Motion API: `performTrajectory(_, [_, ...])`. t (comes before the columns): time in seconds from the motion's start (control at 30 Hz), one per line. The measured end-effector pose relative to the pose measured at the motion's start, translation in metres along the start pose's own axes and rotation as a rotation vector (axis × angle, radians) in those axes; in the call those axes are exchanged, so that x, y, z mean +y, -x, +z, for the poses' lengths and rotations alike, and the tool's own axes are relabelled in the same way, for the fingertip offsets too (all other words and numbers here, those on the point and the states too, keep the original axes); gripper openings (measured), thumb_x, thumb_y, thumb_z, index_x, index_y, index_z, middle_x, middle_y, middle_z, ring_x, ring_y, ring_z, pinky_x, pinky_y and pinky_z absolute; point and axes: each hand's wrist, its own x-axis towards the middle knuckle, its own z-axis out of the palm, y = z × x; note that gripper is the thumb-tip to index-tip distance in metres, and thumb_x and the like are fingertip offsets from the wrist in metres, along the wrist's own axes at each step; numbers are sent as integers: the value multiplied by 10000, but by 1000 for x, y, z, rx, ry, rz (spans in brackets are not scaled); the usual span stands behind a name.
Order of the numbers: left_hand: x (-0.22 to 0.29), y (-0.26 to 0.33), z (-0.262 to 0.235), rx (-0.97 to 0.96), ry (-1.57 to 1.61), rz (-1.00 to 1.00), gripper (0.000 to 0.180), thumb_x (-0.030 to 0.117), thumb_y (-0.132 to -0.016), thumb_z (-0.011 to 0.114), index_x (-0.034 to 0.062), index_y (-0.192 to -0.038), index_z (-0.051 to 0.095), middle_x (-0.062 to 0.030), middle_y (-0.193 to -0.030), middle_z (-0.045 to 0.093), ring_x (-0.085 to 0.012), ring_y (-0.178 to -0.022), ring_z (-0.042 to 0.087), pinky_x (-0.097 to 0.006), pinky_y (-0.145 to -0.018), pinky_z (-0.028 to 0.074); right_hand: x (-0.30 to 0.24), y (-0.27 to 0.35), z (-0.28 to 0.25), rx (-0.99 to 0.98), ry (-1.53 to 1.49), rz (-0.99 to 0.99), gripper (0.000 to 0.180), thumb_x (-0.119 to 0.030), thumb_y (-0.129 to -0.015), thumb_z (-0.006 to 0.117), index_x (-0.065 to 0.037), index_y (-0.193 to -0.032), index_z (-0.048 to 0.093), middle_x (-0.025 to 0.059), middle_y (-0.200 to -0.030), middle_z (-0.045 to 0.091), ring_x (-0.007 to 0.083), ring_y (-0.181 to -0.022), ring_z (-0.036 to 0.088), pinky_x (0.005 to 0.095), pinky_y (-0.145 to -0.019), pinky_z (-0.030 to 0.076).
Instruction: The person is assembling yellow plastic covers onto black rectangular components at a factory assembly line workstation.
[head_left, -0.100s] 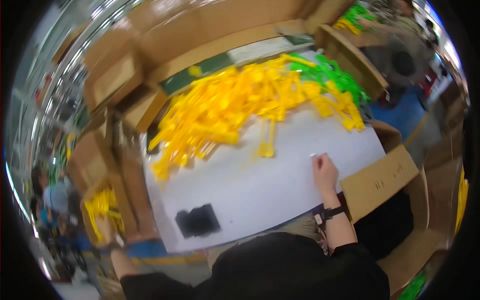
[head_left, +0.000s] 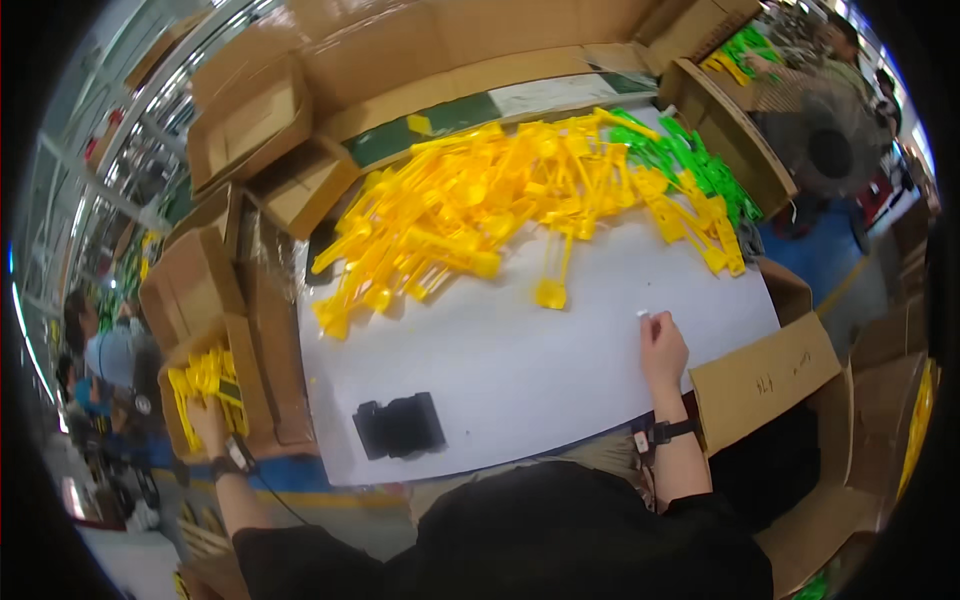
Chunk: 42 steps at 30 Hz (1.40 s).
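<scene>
At the far left my left hand [head_left: 207, 424] reaches into a cardboard box of yellow plastic pieces [head_left: 203, 381]. Its fingertips are lost among the pieces, so I cannot tell whether they grip one. Over the right part of the white tabletop [head_left: 520, 375], my right hand [head_left: 664, 350] is closed in a pinch. A small white bit [head_left: 643, 314] shows at its fingertips, too small to name. Beyond it lies a big heap of long yellow plastic pieces [head_left: 480, 205], with one yellow piece [head_left: 551, 292] jutting toward me.
Green plastic pieces [head_left: 690, 160] border the heap at the back right. A black object [head_left: 400, 426] lies at the table's near left. An open cardboard box [head_left: 765, 380] stands against the right edge. Small cardboard trays [head_left: 303, 185] are at the back left. Another person [head_left: 850, 85] works at the far right.
The whole view has shifted slightly, and the scene sits a little further right. My left hand stays at the box, and my right hand keeps its pinch over the table.
</scene>
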Motion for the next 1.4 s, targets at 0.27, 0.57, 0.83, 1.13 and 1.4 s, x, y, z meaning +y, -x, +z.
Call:
performTrajectory(0.27, [90, 37, -68, 466, -65, 62, 237, 169, -935, 599, -30, -1060, 570, -173, -1065, 585, -344, -1037, 550, -398, -921, 426, -3, 4, 22, -57, -27, -41, 297, -317, -945, 576, -51, -821, 530, 128, -701, 609, 344, -658, 595, 443, -586, 447])
performTrajectory(0.57, [287, 206, -12, -115, 47, 354, 484, 360, -812, 718, 81, -1185, 584, -231, -1312, 480, -447, -1286, 391, -538, -1079, 302, 9, 4, 17, 0, -25, -62, 299, -285, -943, 583, -27, -806, 516, 133, -653, 573, 310, -584, 550, 404, -560, 422])
performTrajectory(0.83, [275, 251, 40, -477, 29, -134, 940, 573, -803, 677, 58, -1483, 281, -357, -1483, 227, -511, -1361, 257, -548, -1119, 242, -1, 3, 31, -6, 74, -73, 278, -306, -924, 584, -62, -798, 541, 136, -694, 613, 359, -650, 595, 443, -582, 452])
performTrajectory(1.13, [307, 260, 50, -615, -25, -8, 1048, 530, -708, 773, 85, -1499, 249, -329, -1521, 146, -539, -1354, 235, -571, -1093, 289, -6, 0, 8, -25, 65, 20, 250, -324, -904, 608, -97, -807, 563, 107, -713, 638, 341, -670, 620, 453, -578, 474])
performTrajectory(1.4, [307, 264, 57, -595, -129, 61, 963, 449, -702, 778, 119, -1474, 306, -281, -1540, 134, -497, -1358, 251, -572, -1065, 317, -12, 3, 1, -34, 25, -19, 263, -316, -910, 598, -82, -795, 562, 101, -701, 625, 330, -672, 610, 435, -596, 470])
